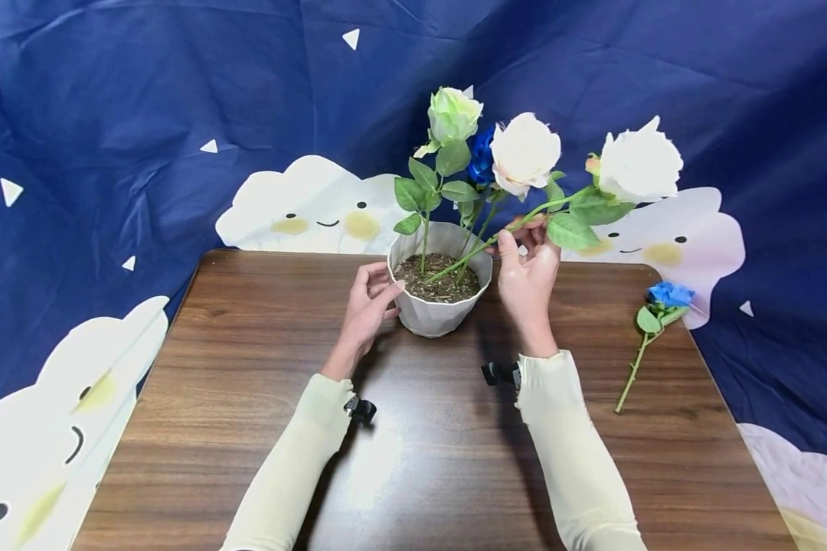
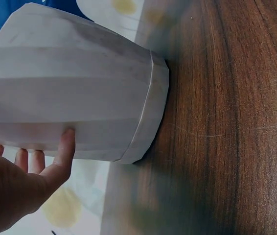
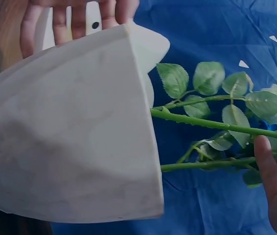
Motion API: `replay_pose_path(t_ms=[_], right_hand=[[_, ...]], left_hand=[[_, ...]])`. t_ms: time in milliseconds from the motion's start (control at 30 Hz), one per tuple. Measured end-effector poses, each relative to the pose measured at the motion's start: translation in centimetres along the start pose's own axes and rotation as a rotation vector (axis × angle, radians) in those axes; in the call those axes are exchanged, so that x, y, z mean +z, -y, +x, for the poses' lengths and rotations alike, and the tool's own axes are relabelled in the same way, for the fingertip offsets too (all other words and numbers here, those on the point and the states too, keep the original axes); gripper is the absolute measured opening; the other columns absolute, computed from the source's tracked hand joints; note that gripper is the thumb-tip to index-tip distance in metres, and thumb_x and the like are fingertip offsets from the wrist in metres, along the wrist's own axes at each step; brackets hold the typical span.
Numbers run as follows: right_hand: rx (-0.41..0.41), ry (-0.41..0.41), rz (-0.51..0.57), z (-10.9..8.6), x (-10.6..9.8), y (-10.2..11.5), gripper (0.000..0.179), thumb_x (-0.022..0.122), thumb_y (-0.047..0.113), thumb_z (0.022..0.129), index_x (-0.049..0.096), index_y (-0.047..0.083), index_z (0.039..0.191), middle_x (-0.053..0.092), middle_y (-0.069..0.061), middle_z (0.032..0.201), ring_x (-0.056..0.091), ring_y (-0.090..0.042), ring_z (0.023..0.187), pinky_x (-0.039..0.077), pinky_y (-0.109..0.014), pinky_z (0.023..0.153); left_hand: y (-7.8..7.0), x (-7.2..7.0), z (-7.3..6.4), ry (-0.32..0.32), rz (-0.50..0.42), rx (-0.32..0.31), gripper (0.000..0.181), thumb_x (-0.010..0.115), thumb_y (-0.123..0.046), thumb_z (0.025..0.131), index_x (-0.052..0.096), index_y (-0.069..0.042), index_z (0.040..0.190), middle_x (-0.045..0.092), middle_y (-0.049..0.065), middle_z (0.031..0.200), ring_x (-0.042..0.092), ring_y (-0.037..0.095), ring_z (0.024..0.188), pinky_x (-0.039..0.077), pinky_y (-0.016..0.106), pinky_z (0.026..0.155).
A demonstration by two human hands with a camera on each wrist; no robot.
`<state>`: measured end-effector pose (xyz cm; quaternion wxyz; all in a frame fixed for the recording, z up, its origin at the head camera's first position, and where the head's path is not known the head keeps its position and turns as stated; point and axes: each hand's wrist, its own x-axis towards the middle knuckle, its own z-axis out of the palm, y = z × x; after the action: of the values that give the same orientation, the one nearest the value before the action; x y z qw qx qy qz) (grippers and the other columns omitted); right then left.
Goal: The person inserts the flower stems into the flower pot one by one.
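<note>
A white faceted flower pot (image 1: pixel 433 315) with dark soil (image 1: pixel 448 287) stands on the table. My left hand (image 1: pixel 367 306) rests its fingertips against the left side of the pot, with the thumb near the rim. My right hand (image 1: pixel 529 287) pinches the green stem of a white rose (image 1: pixel 639 164) to the right of the pot. That stem slants down left to the soil, and the bloom leans out right. Also standing in the pot are a pale green rose (image 1: pixel 453 115), a cream rose (image 1: pixel 526 153) and a dark blue rose (image 1: pixel 481 157), partly hidden behind the cream one.
A loose blue rose (image 1: pixel 670 294) with a short stem lies at the right of the brown wooden table (image 1: pixel 262 344). Behind the table hangs a dark blue cloth (image 1: pixel 179 92) printed with smiling clouds and white triangles.
</note>
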<state>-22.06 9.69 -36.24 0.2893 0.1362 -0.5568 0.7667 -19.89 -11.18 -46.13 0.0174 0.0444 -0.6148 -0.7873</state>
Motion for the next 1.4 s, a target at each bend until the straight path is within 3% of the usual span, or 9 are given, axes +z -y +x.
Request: replay_pose_path(t_ms=[333, 533, 633, 733, 867, 933, 1100, 1400], right_hand=[[-0.008, 0.06, -0.126, -0.7, 1.1, -0.7, 0.028, 0.058, -0.015, 0.092, 0.049, 0.005, 0.108, 0.056, -0.005, 0.094, 0.06, -0.014, 0.085, 0.062, -0.028, 0.07], [0.003, 0.131, -0.197, -1.1, 2.0, -1.1, 0.018, 0.057, -0.014, 0.093, 0.052, -0.001, 0.104, 0.058, -0.011, 0.094, 0.061, -0.013, 0.083, 0.061, -0.027, 0.072], [-0.057, 0.187, -0.267, -1.3, 2.4, -1.3, 0.013, 0.057, -0.013, 0.093, 0.052, -0.01, 0.104, 0.059, -0.018, 0.095, 0.063, -0.012, 0.085, 0.061, -0.025, 0.073], [-0.15, 0.24, -0.353, -1.3, 2.8, -1.5, 0.018, 0.058, -0.013, 0.092, 0.051, -0.016, 0.108, 0.059, -0.024, 0.097, 0.065, -0.023, 0.09, 0.059, -0.023, 0.072], [-0.232, 0.304, -0.446, -1.3, 3.2, -1.9, 0.018, 0.06, -0.012, 0.092, 0.052, -0.014, 0.108, 0.059, -0.027, 0.095, 0.062, -0.037, 0.088, 0.054, -0.016, 0.066], [-0.253, 0.331, -0.49, -1.2, 3.4, -2.2, 0.016, 0.062, -0.009, 0.093, 0.052, -0.011, 0.106, 0.061, -0.026, 0.094, 0.062, -0.035, 0.087, 0.05, -0.014, 0.065], [-0.243, 0.358, -0.571, -0.8, 3.9, -2.6, 0.012, 0.064, -0.003, 0.095, 0.055, -0.006, 0.102, 0.065, -0.021, 0.093, 0.064, -0.031, 0.088, 0.048, -0.023, 0.066], [-0.19, 0.399, -0.616, 0.2, 4.6, -3.1, 0.009, 0.069, 0.002, 0.093, 0.061, 0.0, 0.098, 0.068, -0.015, 0.095, 0.068, -0.025, 0.094, 0.058, -0.037, 0.074]], left_hand=[[0.0, 0.1, -0.1, 0.005, -0.003, 0.012, 0.05, 0.067, -0.007, 0.094, 0.045, -0.005, 0.139, 0.05, 0.023, 0.137, 0.059, 0.018, 0.106, 0.056, 0.059, 0.089], [0.0, 0.0, -0.1, 0.005, -0.002, 0.004, 0.05, 0.067, -0.007, 0.094, 0.045, -0.005, 0.139, 0.05, 0.023, 0.137, 0.058, 0.019, 0.106, 0.056, 0.059, 0.09], [0.0, -0.1, -0.1, 0.008, -0.003, 0.004, 0.05, 0.068, -0.007, 0.094, 0.045, -0.004, 0.139, 0.05, 0.023, 0.137, 0.058, 0.02, 0.107, 0.055, 0.06, 0.091], [0.1, -0.1, -0.1, 0.005, -0.003, 0.01, 0.05, 0.068, -0.008, 0.094, 0.046, -0.005, 0.138, 0.052, 0.02, 0.133, 0.058, 0.02, 0.107, 0.056, 0.058, 0.09], [0.2, -0.1, 0.1, 0.004, -0.003, 0.017, 0.049, 0.068, -0.009, 0.093, 0.047, -0.006, 0.137, 0.052, 0.018, 0.131, 0.058, 0.019, 0.106, 0.057, 0.056, 0.087], [0.3, -0.1, 0.1, 0.007, -0.006, 0.016, 0.049, 0.068, -0.009, 0.093, 0.047, -0.006, 0.137, 0.052, 0.02, 0.132, 0.058, 0.019, 0.107, 0.057, 0.056, 0.087], [0.3, -0.2, 0.2, 0.011, -0.006, 0.015, 0.049, 0.068, -0.009, 0.094, 0.046, -0.006, 0.137, 0.05, 0.021, 0.134, 0.057, 0.019, 0.108, 0.057, 0.057, 0.088], [0.2, -0.2, 0.1, 0.013, -0.016, 0.012, 0.05, 0.069, -0.007, 0.093, 0.046, -0.005, 0.137, 0.051, 0.021, 0.134, 0.057, 0.021, 0.108, 0.055, 0.06, 0.091]])
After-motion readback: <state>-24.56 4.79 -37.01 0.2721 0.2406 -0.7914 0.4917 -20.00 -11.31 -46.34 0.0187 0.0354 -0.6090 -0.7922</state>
